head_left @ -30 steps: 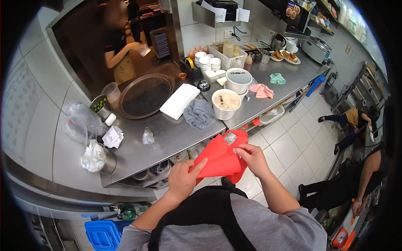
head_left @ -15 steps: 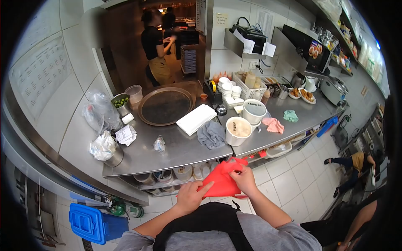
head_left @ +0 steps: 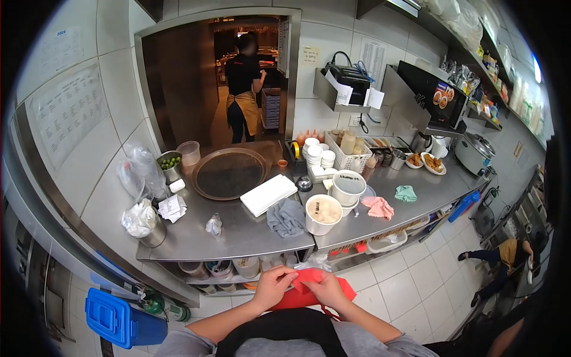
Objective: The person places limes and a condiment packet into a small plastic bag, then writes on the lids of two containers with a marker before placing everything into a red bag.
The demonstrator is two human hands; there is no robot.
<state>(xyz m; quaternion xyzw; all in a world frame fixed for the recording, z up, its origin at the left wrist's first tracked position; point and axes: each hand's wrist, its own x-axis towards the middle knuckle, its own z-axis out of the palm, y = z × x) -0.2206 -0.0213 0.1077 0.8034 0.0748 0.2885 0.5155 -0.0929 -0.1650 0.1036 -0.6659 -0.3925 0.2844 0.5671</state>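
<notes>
A red plastic bag [head_left: 291, 299] is held between my two hands, close to my apron. My left hand [head_left: 275, 288] is closed, its thumb and fingers pinching the bag's upper left edge. The fingers of my right hand [head_left: 326, 290] are closed on the bag's upper right part, knuckles up, and hide some of it. Part of the red plastic sticks out past my right hand. Just beyond my hands runs the front edge of the steel counter [head_left: 250, 241], where a grey cloth [head_left: 287, 218] lies.
White lidded tubs [head_left: 324, 215] stand near the counter's front edge. A round brown tray [head_left: 231, 174], stacked white napkins [head_left: 269, 195] and a pink cloth [head_left: 378, 207] lie on it. A blue bin [head_left: 122, 318] stands at lower left. Co-workers are beyond the doorway and at right.
My hands and the bag have come lower and nearer my body; the bag is more bunched. My view has shifted. The person in the doorway has turned away.
</notes>
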